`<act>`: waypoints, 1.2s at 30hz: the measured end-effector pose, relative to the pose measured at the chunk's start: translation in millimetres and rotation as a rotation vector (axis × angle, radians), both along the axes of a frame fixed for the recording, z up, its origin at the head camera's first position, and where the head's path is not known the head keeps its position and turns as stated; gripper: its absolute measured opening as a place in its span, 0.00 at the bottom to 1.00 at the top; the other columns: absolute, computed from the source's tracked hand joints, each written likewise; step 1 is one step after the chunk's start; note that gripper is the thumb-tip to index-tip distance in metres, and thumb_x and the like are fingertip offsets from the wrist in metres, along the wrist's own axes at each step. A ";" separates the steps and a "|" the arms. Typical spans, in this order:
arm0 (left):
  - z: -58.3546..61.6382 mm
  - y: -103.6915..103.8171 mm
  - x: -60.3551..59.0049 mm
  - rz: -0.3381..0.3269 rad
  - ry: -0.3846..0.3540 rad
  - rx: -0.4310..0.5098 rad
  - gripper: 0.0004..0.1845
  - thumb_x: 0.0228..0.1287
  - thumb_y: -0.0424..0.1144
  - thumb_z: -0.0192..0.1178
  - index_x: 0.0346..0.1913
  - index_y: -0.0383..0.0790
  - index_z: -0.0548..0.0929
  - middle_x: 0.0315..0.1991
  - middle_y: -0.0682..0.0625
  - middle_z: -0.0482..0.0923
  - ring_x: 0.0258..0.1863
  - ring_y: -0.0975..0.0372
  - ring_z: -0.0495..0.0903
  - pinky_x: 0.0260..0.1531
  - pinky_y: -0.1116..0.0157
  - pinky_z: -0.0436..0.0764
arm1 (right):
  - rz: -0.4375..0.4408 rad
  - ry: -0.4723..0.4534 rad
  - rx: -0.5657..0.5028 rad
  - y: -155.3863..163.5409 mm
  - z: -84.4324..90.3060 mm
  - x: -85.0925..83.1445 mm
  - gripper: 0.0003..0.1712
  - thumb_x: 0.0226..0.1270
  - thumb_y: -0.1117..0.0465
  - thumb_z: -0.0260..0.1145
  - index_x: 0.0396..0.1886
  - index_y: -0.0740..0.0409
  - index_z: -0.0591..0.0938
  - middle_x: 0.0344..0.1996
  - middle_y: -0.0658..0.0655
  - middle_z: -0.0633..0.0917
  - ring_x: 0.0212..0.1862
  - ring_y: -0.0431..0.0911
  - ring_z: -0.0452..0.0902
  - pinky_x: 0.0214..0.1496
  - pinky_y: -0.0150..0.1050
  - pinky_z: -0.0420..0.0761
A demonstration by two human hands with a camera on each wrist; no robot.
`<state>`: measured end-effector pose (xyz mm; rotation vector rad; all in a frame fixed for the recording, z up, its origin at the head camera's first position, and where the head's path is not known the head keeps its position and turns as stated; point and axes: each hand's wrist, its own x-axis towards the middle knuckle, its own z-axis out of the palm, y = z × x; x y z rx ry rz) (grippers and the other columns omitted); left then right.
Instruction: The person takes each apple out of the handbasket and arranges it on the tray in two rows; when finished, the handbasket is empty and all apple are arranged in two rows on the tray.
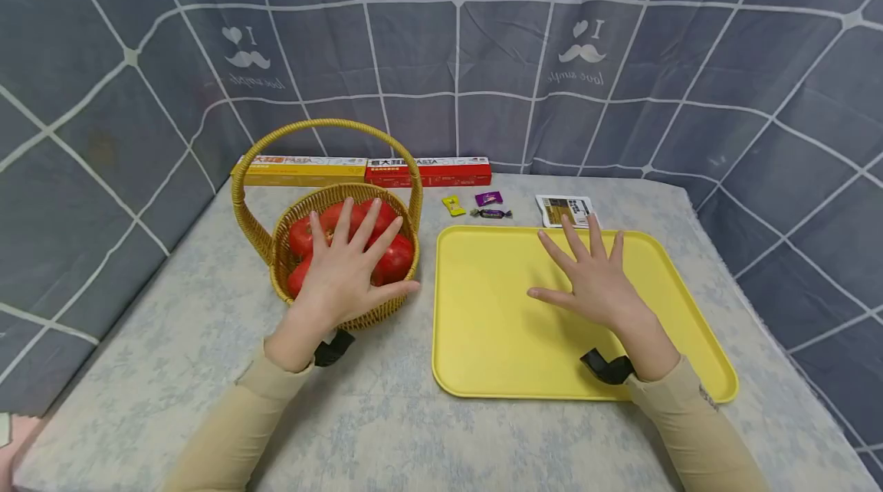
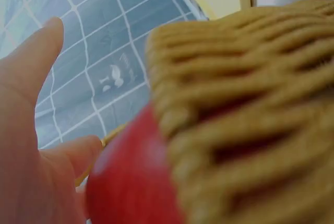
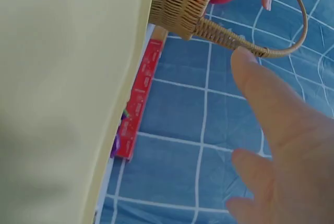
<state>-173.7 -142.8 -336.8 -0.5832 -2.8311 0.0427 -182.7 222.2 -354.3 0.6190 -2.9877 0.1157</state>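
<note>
My left hand (image 1: 345, 271) is spread over a wicker basket (image 1: 375, 316) with a tall arched handle. Several red, round fruits (image 1: 396, 258) fill the basket, partly hidden under the hand. In the left wrist view a glossy red fruit (image 2: 135, 177) shows beside the woven basket wall (image 2: 250, 98), with the thumb and fingers straight and holding nothing. My right hand (image 1: 595, 287) hovers, fingers fanned out, above a yellow tray (image 1: 497, 323). In the right wrist view its extended fingers (image 3: 282, 109) hold nothing, with the pale tray surface (image 3: 62, 88) at the left.
Behind the basket lie a yellow pasta box (image 1: 303, 172) and a red pasta box (image 1: 431, 172). Small wrapped candies, one yellow (image 1: 454, 205), one purple (image 1: 489, 198) and one dark (image 1: 491, 214), lie behind the tray near a white packet (image 1: 552, 210). A checked curtain (image 1: 497, 55) surrounds the table.
</note>
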 end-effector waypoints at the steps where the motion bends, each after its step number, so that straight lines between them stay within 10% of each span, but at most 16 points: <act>1: 1.4 -2.1 1.9 0.001 0.004 0.004 0.51 0.51 0.79 0.39 0.75 0.55 0.49 0.75 0.45 0.36 0.71 0.43 0.29 0.58 0.35 0.23 | 0.009 -0.027 -0.020 -0.2 -0.8 0.0 0.54 0.56 0.26 0.54 0.75 0.46 0.50 0.74 0.64 0.40 0.69 0.62 0.16 0.61 0.72 0.28; 14: 2.9 -50.3 34.2 -0.014 0.154 0.259 0.46 0.55 0.69 0.55 0.70 0.42 0.63 0.71 0.35 0.50 0.71 0.44 0.44 0.66 0.41 0.43 | 0.303 -0.251 -0.301 -37.5 3.6 -1.6 0.48 0.57 0.28 0.56 0.74 0.36 0.51 0.74 0.49 0.39 0.73 0.52 0.44 0.67 0.55 0.60; 22: -23.1 -76.3 33.6 -0.035 0.468 0.648 0.38 0.60 0.64 0.55 0.59 0.34 0.76 0.67 0.35 0.61 0.65 0.43 0.61 0.61 0.44 0.63 | 0.482 -0.209 -0.509 -93.3 22.2 -13.2 0.42 0.59 0.37 0.63 0.72 0.41 0.61 0.73 0.45 0.53 0.70 0.46 0.54 0.64 0.53 0.66; 29: -49.6 -93.0 24.5 0.027 0.566 0.953 0.24 0.56 0.47 0.67 0.49 0.32 0.83 0.65 0.40 0.65 0.64 0.47 0.65 0.61 0.49 0.65 | 0.608 -0.265 -0.799 -144.3 28.8 -25.7 0.39 0.57 0.52 0.71 0.68 0.50 0.67 0.66 0.47 0.65 0.64 0.41 0.62 0.61 0.45 0.72; 36: -56.9 -105.8 26.6 0.063 0.304 1.341 0.19 0.54 0.23 0.65 0.51 0.24 0.79 0.68 0.43 0.62 0.67 0.54 0.62 0.59 0.69 0.68 | 0.573 -0.333 -0.893 -184.8 22.3 -28.3 0.40 0.55 0.54 0.73 0.67 0.51 0.68 0.63 0.45 0.69 0.64 0.38 0.62 0.65 0.46 0.65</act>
